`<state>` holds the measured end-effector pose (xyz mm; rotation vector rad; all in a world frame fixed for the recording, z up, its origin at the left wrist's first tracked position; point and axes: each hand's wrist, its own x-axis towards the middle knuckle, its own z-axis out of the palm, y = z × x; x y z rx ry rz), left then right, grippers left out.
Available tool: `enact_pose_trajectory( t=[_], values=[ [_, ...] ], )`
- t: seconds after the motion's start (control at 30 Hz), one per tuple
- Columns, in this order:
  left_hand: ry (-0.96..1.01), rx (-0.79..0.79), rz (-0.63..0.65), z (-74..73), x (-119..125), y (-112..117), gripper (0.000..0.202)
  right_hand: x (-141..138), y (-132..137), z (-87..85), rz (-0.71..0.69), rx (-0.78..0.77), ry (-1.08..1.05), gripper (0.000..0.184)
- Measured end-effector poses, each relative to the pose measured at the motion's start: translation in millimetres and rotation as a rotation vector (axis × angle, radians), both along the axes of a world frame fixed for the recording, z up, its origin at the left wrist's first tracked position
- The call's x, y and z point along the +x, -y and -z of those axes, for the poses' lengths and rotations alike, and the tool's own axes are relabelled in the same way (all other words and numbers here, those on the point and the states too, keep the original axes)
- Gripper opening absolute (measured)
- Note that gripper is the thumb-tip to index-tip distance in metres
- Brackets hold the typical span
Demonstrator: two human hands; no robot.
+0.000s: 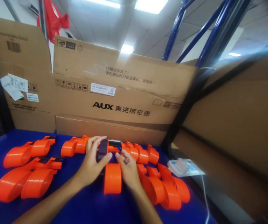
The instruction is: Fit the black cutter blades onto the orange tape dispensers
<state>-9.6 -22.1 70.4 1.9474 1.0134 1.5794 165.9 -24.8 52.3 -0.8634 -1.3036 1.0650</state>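
My left hand (90,165) grips a small dark rectangular part (102,149) between thumb and fingers, at the top of an orange plastic piece (112,179) lying on the blue table (82,205). My right hand (128,169) rests on that orange piece with its fingertips pinched near the dark part. Several more orange plastic pieces lie around: a row behind the hands (136,152), a heap at the right (168,189) and several at the left (24,180).
Large cardboard boxes (115,99) stand along the back edge of the table, and another cardboard wall (241,130) rises at the right. A white charger block with a cable (182,166) lies at the table's right edge. Blue rack beams (208,28) stand above.
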Motion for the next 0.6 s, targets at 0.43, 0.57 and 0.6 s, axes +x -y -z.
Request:
enact_pose_trajectory(
  t=[0.43, 0.57, 0.6],
  values=[
    [0.483, -0.416, 0.373, 20.1, 10, -23, 0.039, -5, 9, 3.6, 0.046, 0.122, 0.179, 0.038],
    [0.422, -0.382, 0.333, 21.6, 7, -19, 0.037, -4, 9, 2.8, 0.077, 0.140, 0.291, 0.033],
    [0.411, -0.378, 0.318, 21.6, 7, -19, 0.035, -3, 9, 3.5, 0.093, 0.134, 0.304, 0.032]
  ],
)
